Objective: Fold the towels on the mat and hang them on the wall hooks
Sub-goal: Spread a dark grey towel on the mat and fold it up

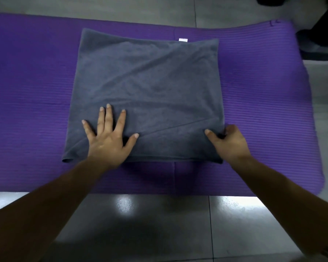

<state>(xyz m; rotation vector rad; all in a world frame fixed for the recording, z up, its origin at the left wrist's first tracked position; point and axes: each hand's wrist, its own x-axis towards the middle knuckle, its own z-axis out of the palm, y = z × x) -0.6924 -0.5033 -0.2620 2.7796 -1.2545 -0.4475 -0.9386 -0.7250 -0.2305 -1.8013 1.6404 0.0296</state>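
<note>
A purple exercise mat (36, 82) covers the tiled floor (159, 233). A folded grey towel (148, 87) lies at its centre, white tag (183, 40) at the far edge. The left hand (110, 140) presses flat, fingers spread wide, on the near left part; the right hand (229, 142) pinches the near right corner.

Right hand (229, 144): fingertips lay hidden at towel (150, 87) near-right corner. White tag (183, 40) sat partly hidden behind towel far edge. Dark object (318, 46) far-right of towel was cropped, unidentifiable.
</note>
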